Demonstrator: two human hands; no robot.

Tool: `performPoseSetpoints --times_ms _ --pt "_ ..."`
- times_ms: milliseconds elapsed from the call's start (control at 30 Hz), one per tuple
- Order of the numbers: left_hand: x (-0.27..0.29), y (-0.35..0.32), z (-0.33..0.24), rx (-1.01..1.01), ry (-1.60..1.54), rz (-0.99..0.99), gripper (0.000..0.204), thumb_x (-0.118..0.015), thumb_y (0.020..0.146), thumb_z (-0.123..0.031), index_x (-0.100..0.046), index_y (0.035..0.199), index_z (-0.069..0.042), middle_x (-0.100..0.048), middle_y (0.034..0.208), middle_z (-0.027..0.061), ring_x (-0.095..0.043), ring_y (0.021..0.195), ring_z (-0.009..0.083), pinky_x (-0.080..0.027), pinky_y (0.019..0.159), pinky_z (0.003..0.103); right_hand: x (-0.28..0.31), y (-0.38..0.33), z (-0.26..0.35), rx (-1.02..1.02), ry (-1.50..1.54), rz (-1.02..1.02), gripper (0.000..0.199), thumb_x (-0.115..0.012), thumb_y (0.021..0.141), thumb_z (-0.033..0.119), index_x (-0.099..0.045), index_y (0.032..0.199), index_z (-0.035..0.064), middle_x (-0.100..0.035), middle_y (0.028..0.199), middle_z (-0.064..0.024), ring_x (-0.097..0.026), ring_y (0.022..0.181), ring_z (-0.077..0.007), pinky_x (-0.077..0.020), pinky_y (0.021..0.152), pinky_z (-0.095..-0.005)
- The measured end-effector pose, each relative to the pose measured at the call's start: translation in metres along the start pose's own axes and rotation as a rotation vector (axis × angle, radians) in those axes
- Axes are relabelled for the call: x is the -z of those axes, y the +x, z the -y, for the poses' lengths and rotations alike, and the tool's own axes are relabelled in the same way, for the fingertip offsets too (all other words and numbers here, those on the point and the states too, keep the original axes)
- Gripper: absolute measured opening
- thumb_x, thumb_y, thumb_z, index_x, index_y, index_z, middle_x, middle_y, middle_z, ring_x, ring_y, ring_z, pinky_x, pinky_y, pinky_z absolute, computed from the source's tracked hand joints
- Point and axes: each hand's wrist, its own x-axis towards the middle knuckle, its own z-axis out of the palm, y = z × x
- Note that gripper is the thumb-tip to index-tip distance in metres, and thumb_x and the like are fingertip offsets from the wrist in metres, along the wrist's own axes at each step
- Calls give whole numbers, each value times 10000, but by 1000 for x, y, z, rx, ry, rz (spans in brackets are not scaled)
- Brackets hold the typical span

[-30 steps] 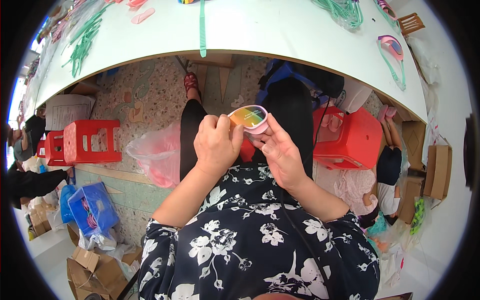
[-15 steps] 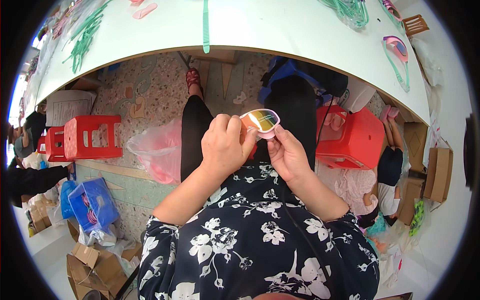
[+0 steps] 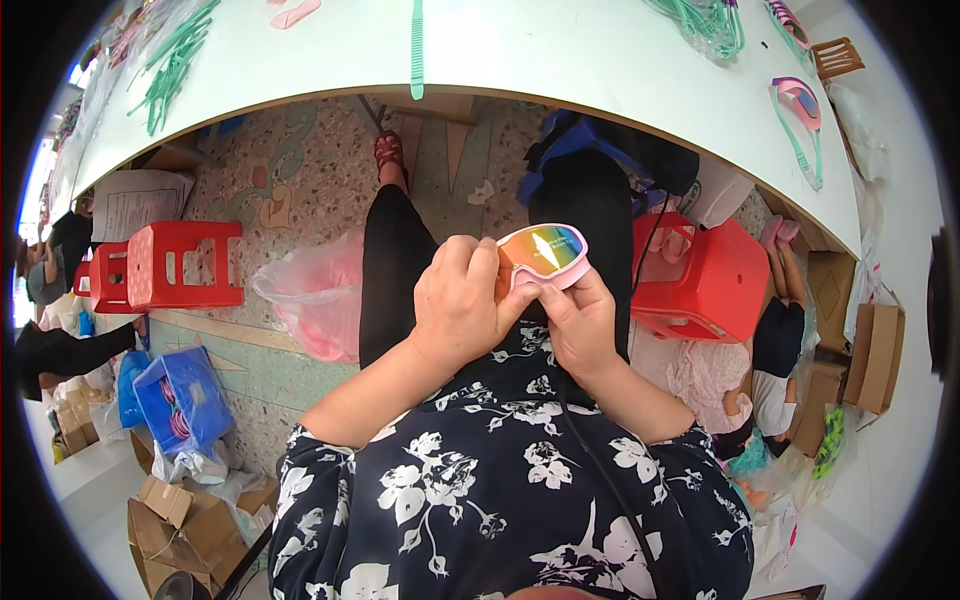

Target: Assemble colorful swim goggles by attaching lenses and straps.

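Observation:
Over my lap I hold a pair of swim goggles point(image 3: 550, 250) with a pink frame and a shiny orange-to-green mirrored lens. My left hand point(image 3: 462, 298) grips its left end, the fingers partly behind the lens. My right hand point(image 3: 578, 318) pinches the lower pink rim, with the thumb in front and the other fingers underneath. The two thumbs are close together below the nose part. No strap shows on this piece. A green strap point(image 3: 417, 50) lies on the white table point(image 3: 560, 65) ahead, its end near the edge.
Finished-looking goggles with a green strap point(image 3: 800, 120) lie at the table's right, near a bundle of green straps point(image 3: 700, 25). More green straps point(image 3: 175, 70) are at the left. Red stools point(image 3: 185, 268) stand on both sides. A blue crate point(image 3: 185, 400) sits lower left.
The goggles have turned to show more of the mirrored lens and moved slightly right. My hands have shifted their hold, the thumbs now closer together along the lower rim.

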Motion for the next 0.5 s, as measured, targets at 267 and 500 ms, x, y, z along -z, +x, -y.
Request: performPoseSetpoints --times_ms 267,500 --pt "-2 -4 4 -15 -32 -27 532 -700 845 -394 -573 1098 56 -580 935 176 -615 761 315 -524 616 392 2 2 -1 41 -51 40 377 -589 950 -39 -496 1315 -36 -599 1273 -114 -597 1163 -166 -477 1017 -329" --pt "-5 -5 3 2 -30 -15 584 -741 808 -442 -585 1103 36 -562 929 144 -606 793 302 -520 623 378 -7 7 -2 64 -158 -36 356 -707 905 11 -563 1230 -3 -654 1180 -70 -633 1070 -131 -516 931 -287"
